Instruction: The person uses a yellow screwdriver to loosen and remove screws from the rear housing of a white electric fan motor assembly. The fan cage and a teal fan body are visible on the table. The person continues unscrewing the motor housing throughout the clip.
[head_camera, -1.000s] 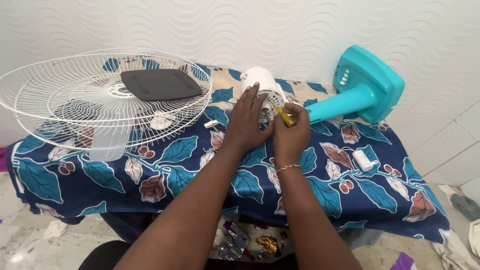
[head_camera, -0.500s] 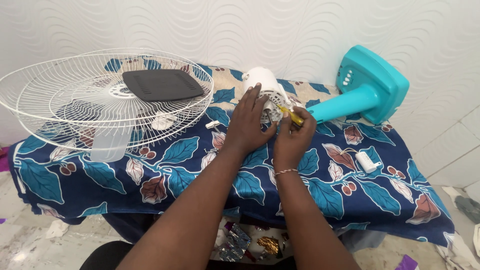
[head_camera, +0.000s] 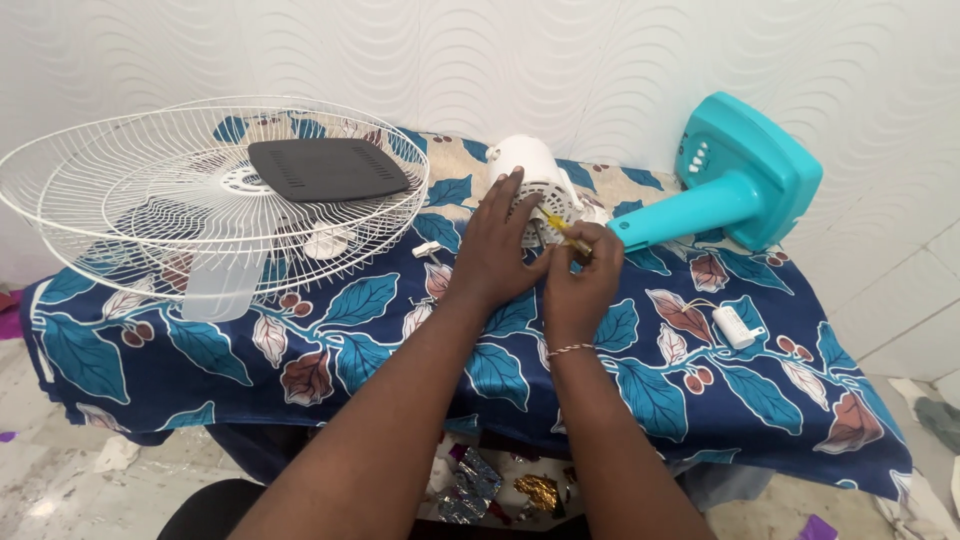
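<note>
Barely shifted since before: left hand (head_camera: 497, 255) flat, fingers spread, on white fan motor (head_camera: 535, 180) mid-worktop; right hand (head_camera: 583, 275) pinching yellow screwdriver (head_camera: 560, 225) against it.

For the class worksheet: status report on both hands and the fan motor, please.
Left hand flat on white fan motor, no grip. Right hand gripping yellow-handled screwdriver, tip at motor. Teal fan stand beside it; wire guard off left, clear.

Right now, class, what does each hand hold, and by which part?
The right hand pinches a small yellow-handled tool near its handle end. The left hand steadies the white fan motor housing, fingers spread on its side.
</note>
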